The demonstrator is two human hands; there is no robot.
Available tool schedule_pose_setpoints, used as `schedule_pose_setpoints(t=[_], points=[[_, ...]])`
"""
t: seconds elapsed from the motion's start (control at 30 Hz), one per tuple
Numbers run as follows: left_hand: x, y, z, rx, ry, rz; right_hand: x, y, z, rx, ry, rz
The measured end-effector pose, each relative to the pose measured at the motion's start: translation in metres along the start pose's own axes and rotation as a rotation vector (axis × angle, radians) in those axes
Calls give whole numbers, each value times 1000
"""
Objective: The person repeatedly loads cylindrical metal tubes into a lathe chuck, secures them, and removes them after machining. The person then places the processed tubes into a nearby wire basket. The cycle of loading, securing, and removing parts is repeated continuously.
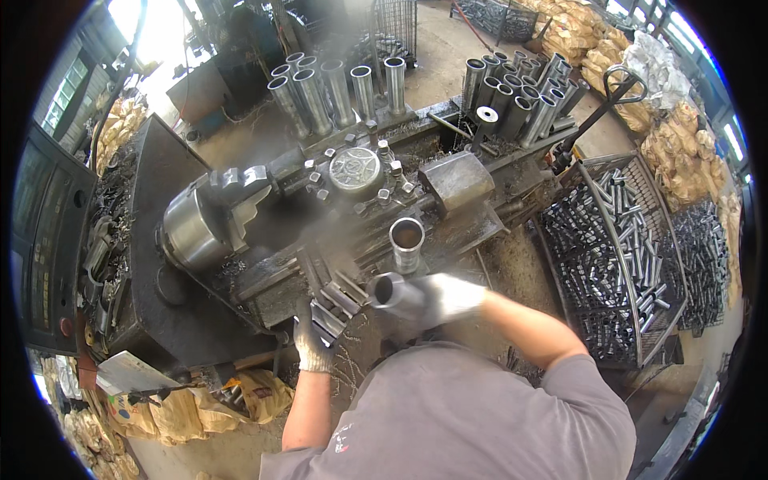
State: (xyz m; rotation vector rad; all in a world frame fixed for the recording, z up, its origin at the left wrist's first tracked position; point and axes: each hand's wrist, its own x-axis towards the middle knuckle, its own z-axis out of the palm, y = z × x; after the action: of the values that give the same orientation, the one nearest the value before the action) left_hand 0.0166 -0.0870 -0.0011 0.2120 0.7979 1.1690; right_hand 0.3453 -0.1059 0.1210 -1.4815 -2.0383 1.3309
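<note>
My right hand (pixel 450 301), in a pale work glove blurred by motion, is closed around a grey metal tube (pixel 386 291). The tube's open end points left. Just beyond it, another metal tube (pixel 407 245) stands upright on the lathe, brownish inside. My left hand (pixel 312 346), also gloved, is at the near edge of the lathe, against some shiny ridged metal pieces (pixel 328 318). Its fingers curl there, partly hidden, and what they grip is unclear.
The lathe chuck (pixel 196 224) is at left, with a tool post (pixel 355 170) in the middle. Tubes stand upright along the far side (pixel 362 83) and at the right (pixel 516 104). A wire cage (pixel 632 264) of small metal parts stands right; a control panel (pixel 50 240) is far left.
</note>
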Motion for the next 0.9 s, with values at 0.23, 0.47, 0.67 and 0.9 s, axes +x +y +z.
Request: schedule_pose_setpoints(t=[0.23, 0.47, 0.67, 0.9], points=[[-19, -40, 168, 1290, 46, 915, -7, -13, -97, 153, 128, -347], [-41, -33, 136, 939, 77, 845, 47, 28, -38, 117, 235, -125], [-87, 13, 73, 77, 229, 301, 43, 33, -18, -149, 336, 2], [-49, 30, 1, -207, -1, 184, 45, -43, 73, -48, 140, -304]])
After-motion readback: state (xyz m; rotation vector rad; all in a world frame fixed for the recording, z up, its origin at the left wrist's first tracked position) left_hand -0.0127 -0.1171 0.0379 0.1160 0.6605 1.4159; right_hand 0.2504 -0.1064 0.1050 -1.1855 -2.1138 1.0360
